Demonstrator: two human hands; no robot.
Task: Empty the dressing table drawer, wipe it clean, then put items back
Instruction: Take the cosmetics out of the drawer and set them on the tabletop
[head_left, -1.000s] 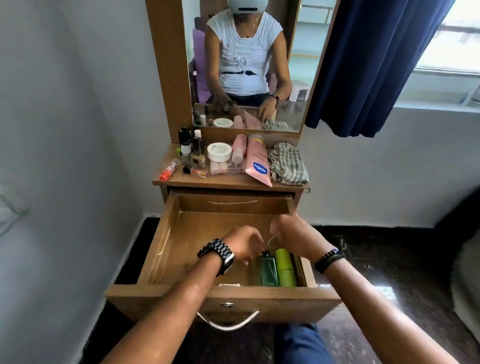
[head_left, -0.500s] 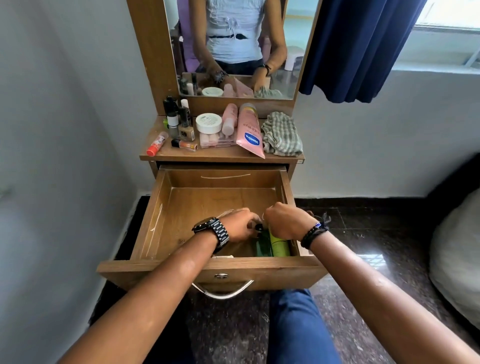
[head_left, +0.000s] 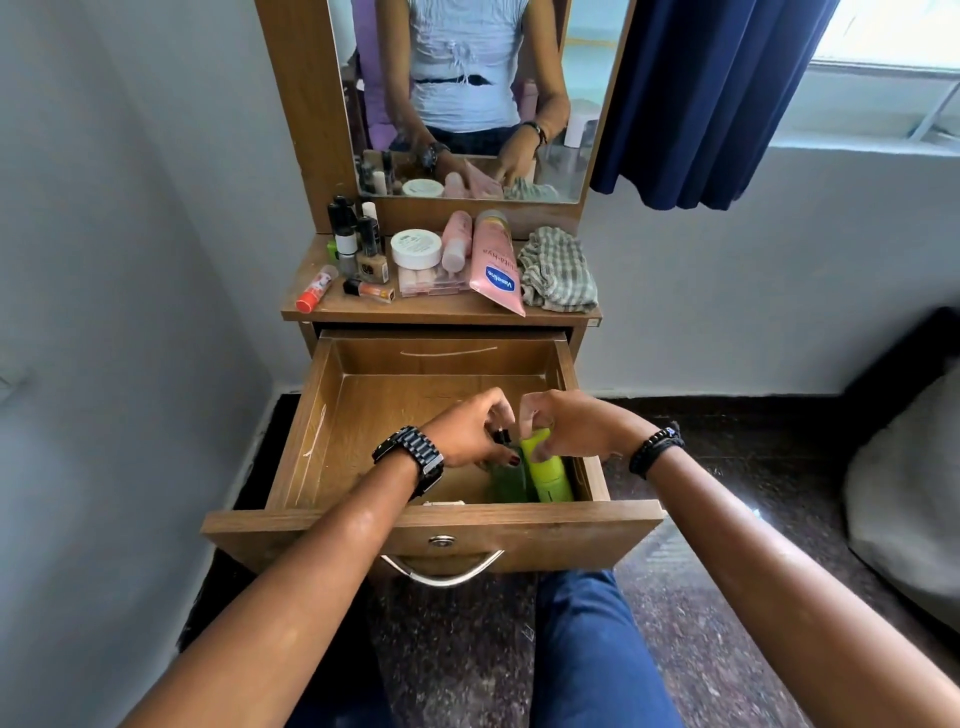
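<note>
The wooden drawer (head_left: 332, 415) is pulled out under the dressing table top (head_left: 441, 312). In its front right corner lie a dark green bottle (head_left: 506, 480) with a black cap and a lime green bottle (head_left: 548, 475) side by side. My left hand (head_left: 470, 428) grips the dark green bottle near its cap. My right hand (head_left: 574, 426) grips the top of the lime green bottle. A small white item (head_left: 444, 503) shows at the drawer's front edge. On the table top lie a pink lotion tube (head_left: 496, 265), a white jar (head_left: 415, 248), small bottles (head_left: 358, 244) and a checked cloth (head_left: 558, 270).
A mirror (head_left: 467, 93) stands behind the table top. A white wall is close on the left, a blue curtain (head_left: 701, 104) and a window are on the right. A pale cushion (head_left: 909, 493) lies on the dark floor at the right. My knee in blue jeans (head_left: 587, 649) is below the drawer.
The view has tilted down. Both hands have closed in on the two green bottles and now hold their tops, which stand slightly higher in the drawer corner.
</note>
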